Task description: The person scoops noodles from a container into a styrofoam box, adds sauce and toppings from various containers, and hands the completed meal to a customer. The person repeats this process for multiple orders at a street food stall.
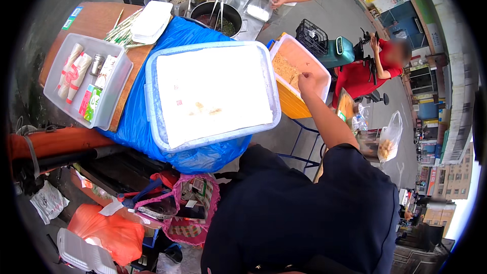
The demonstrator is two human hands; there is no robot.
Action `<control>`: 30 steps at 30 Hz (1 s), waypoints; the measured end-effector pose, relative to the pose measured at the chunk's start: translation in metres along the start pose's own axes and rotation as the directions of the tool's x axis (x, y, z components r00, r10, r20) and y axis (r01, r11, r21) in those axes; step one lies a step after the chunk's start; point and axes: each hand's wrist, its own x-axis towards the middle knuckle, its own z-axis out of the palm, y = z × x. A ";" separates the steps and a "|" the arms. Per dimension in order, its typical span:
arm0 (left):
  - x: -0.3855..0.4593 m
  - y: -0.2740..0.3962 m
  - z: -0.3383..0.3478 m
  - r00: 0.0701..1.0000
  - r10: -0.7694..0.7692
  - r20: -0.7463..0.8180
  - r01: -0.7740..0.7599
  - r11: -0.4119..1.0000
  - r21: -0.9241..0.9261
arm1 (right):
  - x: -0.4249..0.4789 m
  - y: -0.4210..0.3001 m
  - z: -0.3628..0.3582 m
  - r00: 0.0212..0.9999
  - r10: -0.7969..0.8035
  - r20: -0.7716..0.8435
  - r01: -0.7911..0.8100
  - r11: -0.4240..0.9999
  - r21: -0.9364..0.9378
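Observation:
My right hand (306,83) reaches into a white-lined tub (321,71) of pale orange crumbs or shreds (283,64). Its fingers are curled close above the crumbs, near some thin brown strands; whether they grip anything is hidden. Left of that tub lies a large clear plastic box (148,95), covered by a white sheet (217,80) with brown stains, on blue plastic sheeting (213,163). At the bottom edge, a sliver of what seems my left hand (122,270) shows by an open white foam clamshell box (85,253); its grip is cut off.
A clear bin (125,68) of paper-wrapped packs stands on a wooden board (102,9), beside skewers (123,26) and white lids (152,17). Two people work by a black pot (228,17) holding tongs. A person in red (352,83) sits on a green scooter (336,51).

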 end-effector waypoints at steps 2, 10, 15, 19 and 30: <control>-0.066 0.060 0.010 1.000 -0.013 -0.010 0.013 1.000 -0.012 | 0.019 0.002 -0.003 0.985 0.167 0.047 -0.161 0.982 -0.102; -0.302 0.190 0.160 0.769 0.204 0.606 -0.286 0.957 0.041 | 0.178 0.232 0.122 0.913 0.101 0.395 0.020 0.957 -0.291; -0.395 0.236 0.260 0.214 0.364 0.907 -0.536 0.820 -0.202 | 0.228 0.321 0.149 0.749 -0.260 0.610 0.492 0.834 -0.249; -0.402 0.292 0.280 0.245 0.185 0.952 -0.558 0.830 -0.018 | 0.264 0.320 0.117 0.725 -0.075 0.685 0.269 0.946 -0.180; -0.372 0.239 0.368 0.443 -0.338 0.830 -0.121 0.895 0.429 | 0.354 0.210 0.189 0.925 0.132 0.357 -0.254 0.913 0.320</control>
